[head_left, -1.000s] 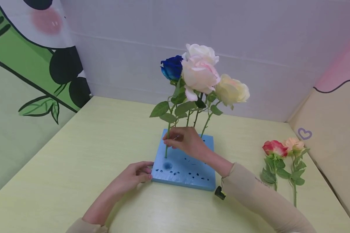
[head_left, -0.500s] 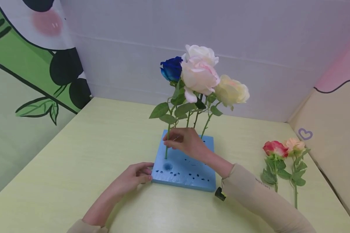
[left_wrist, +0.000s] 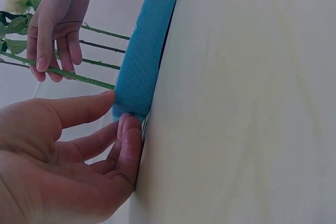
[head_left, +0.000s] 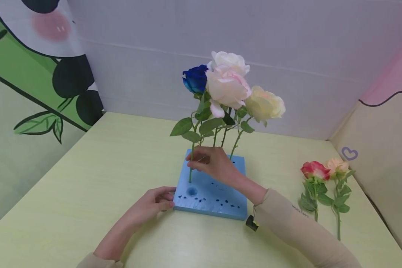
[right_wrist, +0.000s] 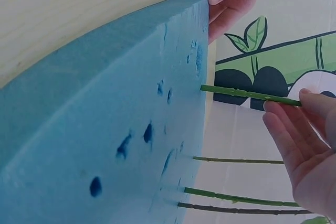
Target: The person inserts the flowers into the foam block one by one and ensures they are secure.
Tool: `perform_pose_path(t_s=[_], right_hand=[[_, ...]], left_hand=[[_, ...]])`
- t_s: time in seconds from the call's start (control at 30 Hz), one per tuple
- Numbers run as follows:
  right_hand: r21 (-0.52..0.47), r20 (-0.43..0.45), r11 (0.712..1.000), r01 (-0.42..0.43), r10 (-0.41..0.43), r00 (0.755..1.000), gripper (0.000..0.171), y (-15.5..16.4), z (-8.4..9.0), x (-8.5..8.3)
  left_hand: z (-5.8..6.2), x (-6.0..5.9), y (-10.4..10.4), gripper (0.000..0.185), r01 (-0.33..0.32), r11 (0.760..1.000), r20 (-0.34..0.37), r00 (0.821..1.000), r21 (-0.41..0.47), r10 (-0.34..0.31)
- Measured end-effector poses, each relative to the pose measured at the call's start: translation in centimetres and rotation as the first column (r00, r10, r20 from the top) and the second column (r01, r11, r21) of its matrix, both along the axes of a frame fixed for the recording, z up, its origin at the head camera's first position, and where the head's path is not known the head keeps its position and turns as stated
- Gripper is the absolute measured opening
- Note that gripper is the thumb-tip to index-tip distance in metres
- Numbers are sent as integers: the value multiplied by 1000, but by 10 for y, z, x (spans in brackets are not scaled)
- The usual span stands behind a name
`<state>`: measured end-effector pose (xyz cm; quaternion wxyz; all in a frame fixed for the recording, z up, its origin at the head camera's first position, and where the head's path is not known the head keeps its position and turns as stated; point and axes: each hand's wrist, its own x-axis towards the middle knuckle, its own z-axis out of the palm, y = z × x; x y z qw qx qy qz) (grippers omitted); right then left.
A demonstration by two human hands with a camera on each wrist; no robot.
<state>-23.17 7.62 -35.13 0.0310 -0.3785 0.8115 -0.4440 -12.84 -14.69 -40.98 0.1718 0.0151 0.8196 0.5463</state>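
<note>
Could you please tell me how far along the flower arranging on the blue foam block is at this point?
Done: four stems stand in the square blue foam block, among them the dark blue rose and the cream rose. In hand: the right hand pinches the near-left green stem while the left hand steadies the block's corner. Left: the red rose and the peach rose lie on the pale yellow table.

Light is even, soft and bright in all three views, seemingly from above. In the head view the bench [head_left: 87, 178] shows only faint shadows: a pale one under the right sleeve [head_left: 298, 230] near the front edge and a thin dark line beneath the blue foam block [head_left: 211, 193]. No hard glare; the bench top has a mild sheen. The pale roses [head_left: 227, 85] look slightly washed out. The head view is sharp, with slight bending of lines toward its edges. The left wrist view is soft, its close left hand [left_wrist: 63, 166] blurred, background overexposed. The right wrist view is crisp on the foam, softer beyond.
</note>
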Motion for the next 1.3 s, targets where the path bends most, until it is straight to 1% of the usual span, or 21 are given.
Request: perform_pose_path(t_s=[0.07, 0.2, 0.3, 0.43, 0.53, 0.67, 0.83, 0.93, 1.1, 1.23, 1.3], right_hand=[[10, -22, 1000, 10, -9, 1000, 7, 0, 0, 0], [29, -73, 999, 25, -22, 997, 6, 0, 0, 1], [25, -88, 999, 29, -26, 996, 7, 1, 2, 2], [31, -79, 998, 46, -44, 996, 13, 2, 5, 5], [34, -61, 998, 60, -58, 996, 18, 6, 6, 6], [21, -32, 997, 71, -70, 997, 18, 15, 8, 8], [48, -2, 992, 118, -118, 993, 17, 35, 15, 14], [52, 2, 988, 147, -147, 989, 17, 51, 17, 17], [35, -35, 982, 185, -184, 982, 18, 81, 16, 22], [53, -52, 967, 248, -246, 968, 18, 106, 15, 27], [75, -68, 953, 294, -289, 955, 18, 120, 12, 30]], left_hand=[[0, 0, 0, 50, 8, 1000, -7, 1000, 3, -8], [2, -1, 0, 49, 2, 1000, 2, 1000, 0, -2], [3, -1, -1, 49, -5, 1000, -2, 1000, -3, 5], [2, 0, -3, 49, -16, 1000, -2, 1000, -11, 16], [1, 2, -5, 49, -31, 999, 13, 999, -16, 32], [-1, 2, -5, 49, -29, 999, 16, 999, -17, 30], [-2, 2, -4, 50, -20, 1000, 24, 1000, -17, 20], [-2, 2, -3, 50, -20, 1000, 39, 999, -20, 21], [0, 0, -2, 48, -12, 999, 54, 998, -37, 14], [2, -1, -3, 49, 6, 999, 56, 998, -46, -4], [3, -2, -3, 51, 13, 999, 56, 998, -47, -10]])
